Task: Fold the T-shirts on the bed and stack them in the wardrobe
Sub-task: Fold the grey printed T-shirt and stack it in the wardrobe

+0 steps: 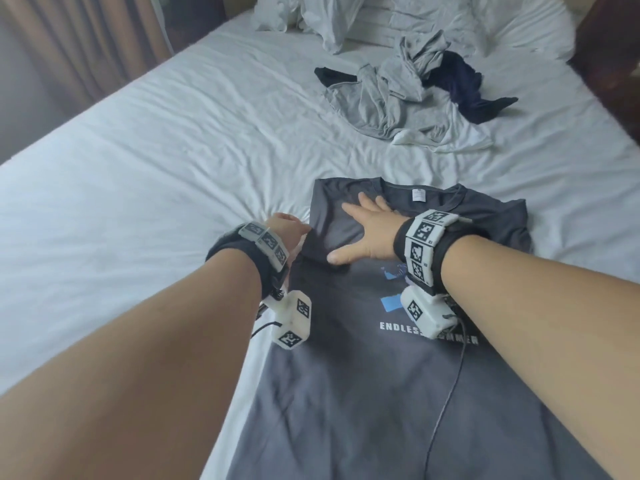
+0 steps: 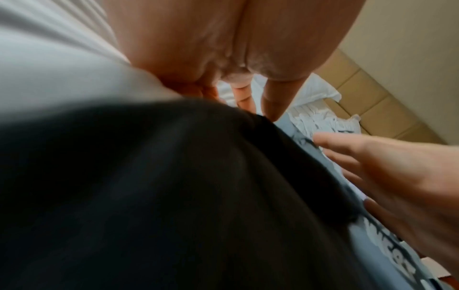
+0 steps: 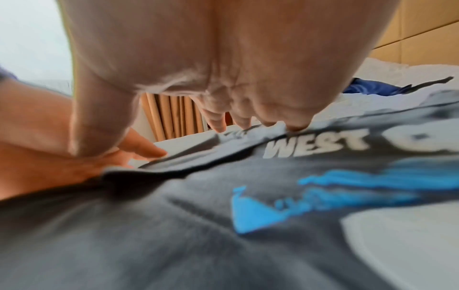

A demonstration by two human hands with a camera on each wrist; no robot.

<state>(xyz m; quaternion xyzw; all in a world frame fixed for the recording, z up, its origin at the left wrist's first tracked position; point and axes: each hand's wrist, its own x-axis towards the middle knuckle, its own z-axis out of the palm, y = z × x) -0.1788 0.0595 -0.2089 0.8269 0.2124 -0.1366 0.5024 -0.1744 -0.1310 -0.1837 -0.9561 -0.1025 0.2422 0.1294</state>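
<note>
A dark grey T-shirt (image 1: 346, 393) with a blue print and white lettering lies face up on the white bed (image 1: 156, 168), collar pointing away from me. Its left sleeve side is folded in over the chest. My right hand (image 1: 363, 233) lies flat on that folded part just below the collar, fingers spread. My left hand (image 1: 284, 226) sits at the shirt's left edge beside the fold, its straight fingers (image 3: 141, 147) on the sheet against the fabric. The left wrist view shows dark cloth (image 2: 149, 196) close up, with the right hand (image 2: 397, 176) beyond it.
A crumpled pile of light grey and navy clothes (image 1: 408, 91) lies further up the bed. Rumpled white pillows and bedding (image 1: 346, 22) are at the head end. A beige curtain (image 1: 86, 46) hangs at the left, and dark wooden furniture (image 1: 616, 46) stands at the right.
</note>
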